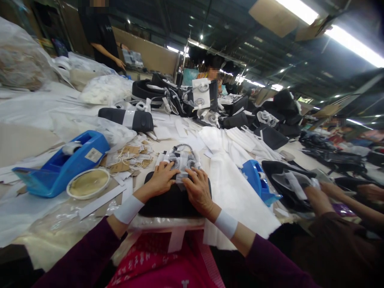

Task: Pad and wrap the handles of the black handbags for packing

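Observation:
My left hand [160, 180] and my right hand [198, 190] rest side by side on a black case [172, 204] lying in front of me. Both press with bent fingers on a clear plastic bag [183, 160] that holds a dark strap and white paper. The left fingers grip the bag's left part, the right fingers pinch its lower middle. White wristbands show on both wrists. A white paper strip [177, 240] hangs off the case's near edge.
A blue tape dispenser [60, 164] and a round white dish [88, 183] sit at left. White foam sheets [237, 188] and a second blue dispenser [256, 180] lie at right. A co-worker's hands [318, 198] handle a black case. More black cases are stacked at the back.

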Demonstrator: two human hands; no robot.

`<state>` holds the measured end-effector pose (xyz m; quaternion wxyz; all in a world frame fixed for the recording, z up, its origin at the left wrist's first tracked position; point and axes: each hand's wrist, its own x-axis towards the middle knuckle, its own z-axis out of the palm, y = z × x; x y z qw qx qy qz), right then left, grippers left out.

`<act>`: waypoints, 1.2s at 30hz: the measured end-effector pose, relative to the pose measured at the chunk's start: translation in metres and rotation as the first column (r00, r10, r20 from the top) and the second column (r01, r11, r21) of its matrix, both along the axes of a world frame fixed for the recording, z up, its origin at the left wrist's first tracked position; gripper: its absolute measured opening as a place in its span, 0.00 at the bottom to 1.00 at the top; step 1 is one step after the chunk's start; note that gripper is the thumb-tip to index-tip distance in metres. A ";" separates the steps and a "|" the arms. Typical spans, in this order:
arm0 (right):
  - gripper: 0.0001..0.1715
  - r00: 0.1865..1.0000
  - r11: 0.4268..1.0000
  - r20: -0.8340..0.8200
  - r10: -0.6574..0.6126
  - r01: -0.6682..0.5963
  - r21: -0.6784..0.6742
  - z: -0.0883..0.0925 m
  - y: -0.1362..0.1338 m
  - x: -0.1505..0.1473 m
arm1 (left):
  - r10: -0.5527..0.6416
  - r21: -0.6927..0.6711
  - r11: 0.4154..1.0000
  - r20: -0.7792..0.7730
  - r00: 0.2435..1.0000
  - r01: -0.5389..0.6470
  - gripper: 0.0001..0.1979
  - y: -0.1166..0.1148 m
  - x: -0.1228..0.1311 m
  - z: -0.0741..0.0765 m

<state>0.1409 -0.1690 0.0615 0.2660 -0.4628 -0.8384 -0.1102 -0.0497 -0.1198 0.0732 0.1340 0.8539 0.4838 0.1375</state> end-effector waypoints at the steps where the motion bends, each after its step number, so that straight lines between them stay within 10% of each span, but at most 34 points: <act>1: 0.11 0.999 1.000 -0.029 0.021 -0.020 0.023 -0.001 -0.002 -0.001 | 0.004 0.005 1.000 0.013 1.000 -0.004 0.21 0.000 0.000 -0.001; 10: 0.16 0.930 0.961 -0.317 0.187 -0.240 -0.139 -0.004 -0.030 -0.018 | -0.006 0.038 0.999 0.070 0.997 0.003 0.25 0.002 -0.003 -0.007; 15: 0.38 0.828 0.866 -0.467 0.309 -0.448 -0.222 -0.009 -0.038 -0.013 | 0.004 0.046 0.999 0.077 0.997 -0.007 0.25 0.001 -0.003 -0.007; 25: 0.10 0.969 0.983 -0.195 0.154 -0.130 0.130 -0.018 -0.048 -0.021 | -0.056 0.217 0.976 0.148 0.987 0.023 0.23 -0.003 -0.006 -0.015; 36: 0.15 0.973 0.986 -0.162 0.164 -0.160 0.039 -0.039 -0.058 -0.015 | -0.442 0.343 0.859 0.123 0.888 0.380 0.27 -0.012 -0.015 -0.020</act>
